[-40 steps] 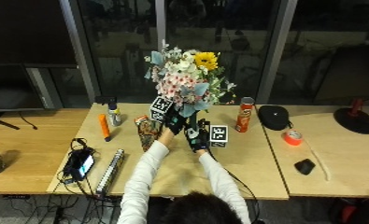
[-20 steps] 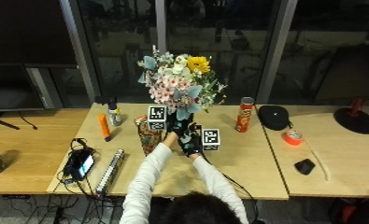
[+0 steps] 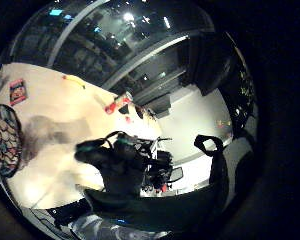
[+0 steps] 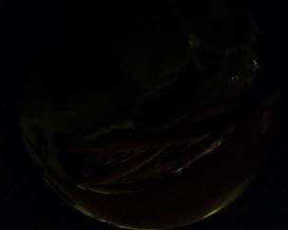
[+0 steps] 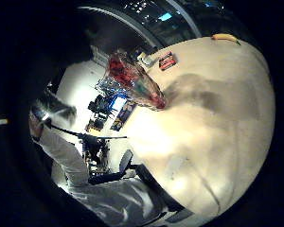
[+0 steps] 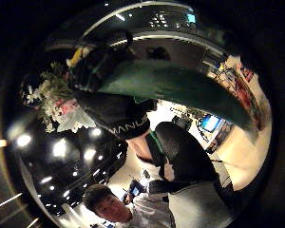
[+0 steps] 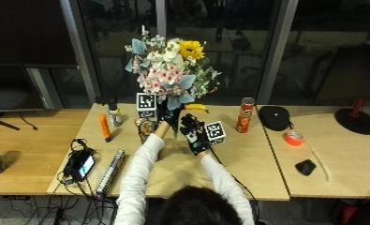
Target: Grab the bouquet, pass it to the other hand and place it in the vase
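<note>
Outside view: left hand grips bouquet stems, held upright above vase. Right hand alongside, fingers relaxed, empty. Keep stems vertical; align over vase mouth before lowering.

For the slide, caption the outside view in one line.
Left hand holds the bouquet upright above the vase; right hand beside the stems.

Bouquet above vase, hands alongside
</note>
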